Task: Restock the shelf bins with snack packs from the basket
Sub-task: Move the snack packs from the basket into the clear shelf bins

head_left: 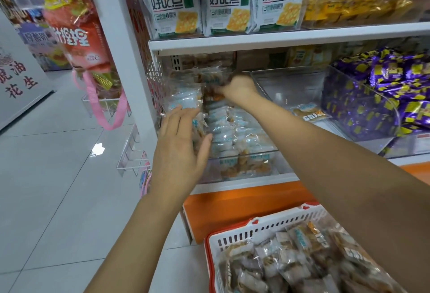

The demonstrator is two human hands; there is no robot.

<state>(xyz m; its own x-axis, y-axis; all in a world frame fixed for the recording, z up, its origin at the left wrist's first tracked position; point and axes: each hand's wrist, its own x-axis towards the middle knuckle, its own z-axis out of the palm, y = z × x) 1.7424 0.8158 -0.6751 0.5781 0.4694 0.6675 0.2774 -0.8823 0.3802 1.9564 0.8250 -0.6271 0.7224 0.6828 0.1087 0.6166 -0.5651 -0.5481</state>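
Shelf bins [290, 83] of snack packs [232, 134], grey tile floor [58, 188], basket [267, 225] below.

- Cracker packs [174, 11], upper shelf [279, 36], three side by side: each front reads 好吃点 in large black characters. The smaller line beneath is too blurred to read.
- Red pouch [76, 34], hanging left of the shelf: big white characters ending 捏捏, and a small "C" lower down.
- Blue label [35, 36] behind it: 厚酸奶.
- White panel [18, 78], far left: red 油 above 花生; the neighbouring character is unclear.
- Snack pack [310, 114], lying in the middle bin [290, 78]: letters "CDJ", the rest unreadable.
- Basket [267, 223]: one pack [353, 254] shows similar white letters, partly legible.
- Purple wrappers [384, 76]: print not legible.
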